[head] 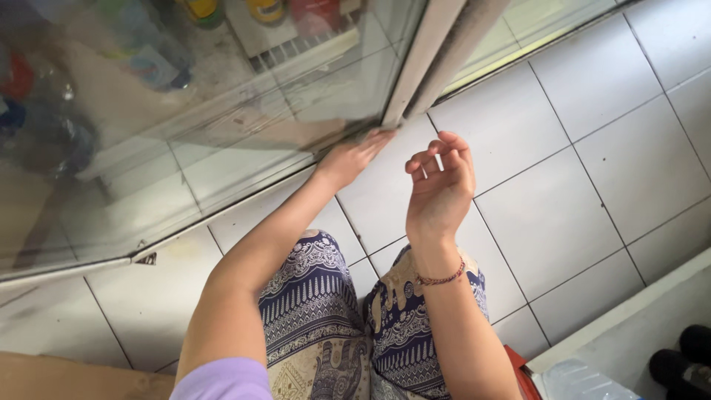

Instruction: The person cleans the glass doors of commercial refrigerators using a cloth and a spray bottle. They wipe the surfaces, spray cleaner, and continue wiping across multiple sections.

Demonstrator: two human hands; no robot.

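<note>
Left hand (349, 158) flat, open, on lower edge of glass fridge door (222, 126); right hand (438, 185) raised, loosely curled, empty, just beside it over tiled floor (592, 148). Prob best to push w/ palm near the frame, fingers clear of gap

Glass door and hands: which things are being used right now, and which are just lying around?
In use:
left hand, touching the glass door at its lower edge
right hand, held up, empty, fingers curled

Lying about:
bottles behind the glass
cardboard
plastic bottle
black shoes
tiled floor
</note>
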